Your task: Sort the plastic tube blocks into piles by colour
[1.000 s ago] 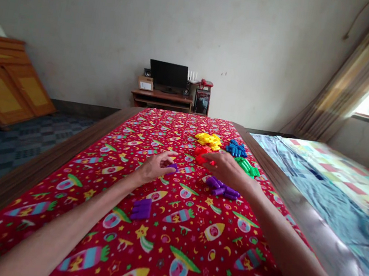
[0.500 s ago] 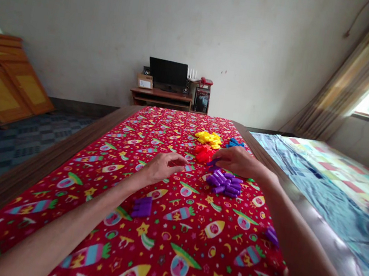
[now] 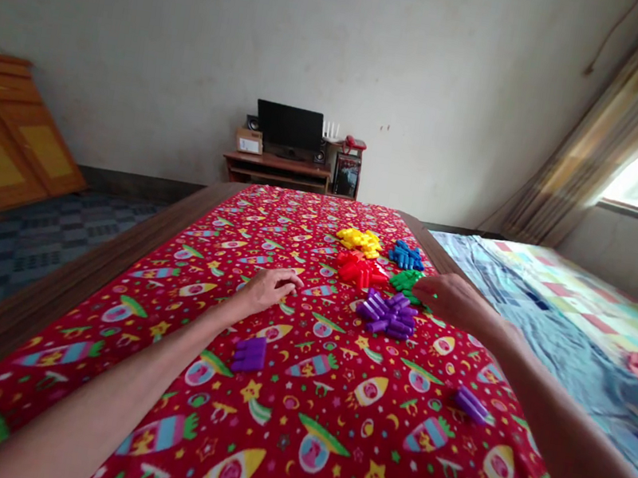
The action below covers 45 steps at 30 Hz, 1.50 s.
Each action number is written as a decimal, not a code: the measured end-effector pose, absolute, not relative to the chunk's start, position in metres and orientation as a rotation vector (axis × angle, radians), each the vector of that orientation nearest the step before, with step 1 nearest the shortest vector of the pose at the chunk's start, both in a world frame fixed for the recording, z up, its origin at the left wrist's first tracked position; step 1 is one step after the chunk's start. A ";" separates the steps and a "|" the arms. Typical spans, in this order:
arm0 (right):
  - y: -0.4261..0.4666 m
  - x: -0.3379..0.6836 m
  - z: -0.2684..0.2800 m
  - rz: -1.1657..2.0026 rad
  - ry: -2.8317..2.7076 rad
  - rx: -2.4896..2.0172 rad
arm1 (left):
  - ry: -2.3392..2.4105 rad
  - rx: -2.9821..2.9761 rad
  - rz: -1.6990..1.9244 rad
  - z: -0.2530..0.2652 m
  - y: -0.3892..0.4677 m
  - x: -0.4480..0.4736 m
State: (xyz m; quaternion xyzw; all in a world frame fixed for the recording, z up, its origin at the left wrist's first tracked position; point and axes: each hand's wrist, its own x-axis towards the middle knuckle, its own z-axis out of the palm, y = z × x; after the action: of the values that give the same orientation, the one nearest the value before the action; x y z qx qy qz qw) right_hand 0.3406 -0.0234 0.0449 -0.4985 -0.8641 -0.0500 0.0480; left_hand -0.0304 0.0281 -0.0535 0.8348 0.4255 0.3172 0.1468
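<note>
Covering part of the green blocks [image 3: 404, 282], the right hand [image 3: 450, 299] has fingers too blurred to tell apart from together; the left hand's [image 3: 271, 290] rest loosely apart. Purple blocks [image 3: 387, 314] lie at the right fingertips' eight o'clock.

A brown wood-look tabletop [image 3: 133, 246] bears a red cloth [image 3: 293, 404] printed with rockets and stars. Right of its middle lie a yellow heap [image 3: 360, 241], a blue heap [image 3: 407, 256], a red heap [image 3: 359, 270], a green heap [image 3: 405, 283] and a purple heap [image 3: 386, 313] of small glossy pieces. Nearer lie a ribbed purple block [image 3: 250, 354] and, at right, a purple cylinder pair [image 3: 471, 405].
</note>
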 end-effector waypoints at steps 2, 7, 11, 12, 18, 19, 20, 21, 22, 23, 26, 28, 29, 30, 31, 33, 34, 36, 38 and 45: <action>-0.040 0.355 0.041 -0.213 -2.695 -1.666 | 1.230 2.441 0.913 -0.054 0.027 -0.030; -0.098 0.392 0.010 -0.179 -2.826 -1.615 | 1.220 2.483 0.920 -0.054 0.026 -0.027; -0.120 0.395 -0.002 -0.009 -2.873 -1.431 | 1.215 2.476 0.922 -0.055 0.027 -0.027; -0.119 0.392 0.000 -0.005 -2.857 -1.397 | 1.217 2.476 0.919 -0.055 0.028 -0.027; -0.081 0.343 0.027 -0.142 -2.619 -1.385 | 1.198 2.510 0.937 -0.058 0.030 -0.027; -0.074 0.334 0.029 -0.172 -2.610 -1.404 | 1.191 2.517 0.945 -0.059 0.030 -0.027; -0.067 0.326 0.029 -0.207 -2.611 -1.424 | 1.185 2.524 0.951 -0.060 0.030 -0.027; -0.060 0.319 0.027 -0.252 -2.611 -1.442 | 1.181 2.528 0.959 -0.061 0.030 -0.027; -0.054 0.313 0.025 -0.302 -2.608 -1.452 | 1.180 2.530 0.965 -0.062 0.030 -0.027; -0.049 0.310 0.021 -0.344 -2.609 -1.450 | 1.181 2.533 0.971 -0.062 0.030 -0.027; -0.039 0.304 0.016 -0.368 -2.591 -1.402 | 1.188 2.537 0.967 -0.061 0.029 -0.026; -0.038 0.299 0.018 -0.327 -2.552 -1.358 | 1.190 2.538 0.955 -0.060 0.027 -0.025; -0.038 0.295 0.021 -0.299 -2.533 -1.331 | 1.190 2.537 0.952 -0.059 0.026 -0.025; -0.040 0.289 0.024 -0.260 -2.525 -1.293 | 1.188 2.537 0.951 -0.058 0.026 -0.025; -0.043 0.280 0.027 -0.211 -2.533 -1.245 | 1.185 2.538 0.951 -0.058 0.025 -0.025; -0.051 0.257 0.027 -0.094 -2.600 -1.101 | 1.178 2.541 0.954 -0.057 0.024 -0.025; -0.057 0.243 0.025 -0.039 -2.652 -1.011 | 1.177 2.543 0.955 -0.057 0.024 -0.026; -0.068 0.213 0.014 0.009 -2.776 -0.783 | 1.182 2.545 0.954 -0.057 0.024 -0.026; -0.079 0.185 -0.001 -0.027 -2.861 -0.580 | 1.186 2.547 0.948 -0.058 0.024 -0.027; -0.086 0.136 -0.031 -0.234 -2.903 -0.516 | 1.172 2.549 0.930 -0.056 0.024 -0.027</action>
State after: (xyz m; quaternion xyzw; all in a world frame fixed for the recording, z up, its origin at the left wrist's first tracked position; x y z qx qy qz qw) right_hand 0.1364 -0.0855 -0.0314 -0.1737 -0.9774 -0.0787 0.0917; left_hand -0.0272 0.0242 -0.0564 0.8587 0.3948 0.3132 0.0930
